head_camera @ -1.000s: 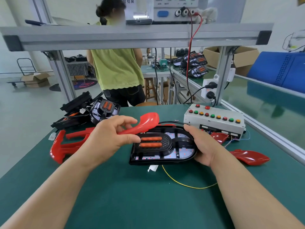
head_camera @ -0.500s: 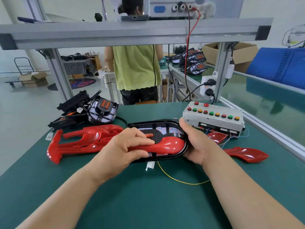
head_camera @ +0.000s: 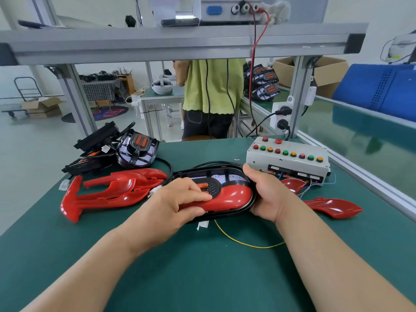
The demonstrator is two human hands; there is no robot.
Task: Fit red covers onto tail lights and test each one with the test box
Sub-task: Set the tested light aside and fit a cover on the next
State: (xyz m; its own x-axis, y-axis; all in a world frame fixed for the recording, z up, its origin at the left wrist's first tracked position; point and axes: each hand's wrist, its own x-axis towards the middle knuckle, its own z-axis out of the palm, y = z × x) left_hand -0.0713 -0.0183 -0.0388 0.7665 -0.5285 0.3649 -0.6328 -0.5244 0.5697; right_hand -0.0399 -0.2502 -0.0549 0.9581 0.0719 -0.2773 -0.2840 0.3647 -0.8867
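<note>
A black oval tail light (head_camera: 227, 174) lies flat on the green table in front of me. A glossy red cover (head_camera: 231, 197) sits on its near half. My left hand (head_camera: 171, 206) grips the cover's left part, fingers curled over the top and thumb under the near edge. My right hand (head_camera: 267, 194) clasps the light's right end. The grey test box (head_camera: 288, 161), with its rows of red, green and yellow buttons, stands just behind my right hand.
Loose red covers (head_camera: 112, 192) lie at the left, and two more (head_camera: 333, 207) at the right. Other black tail lights (head_camera: 137, 149) are piled at the back left. A yellow wire (head_camera: 243, 243) runs across the mat. A person stands beyond the aluminium frame (head_camera: 180, 41).
My left hand brought the red cover down from above the tail light onto its near half. The right hand stayed on the light's right end.
</note>
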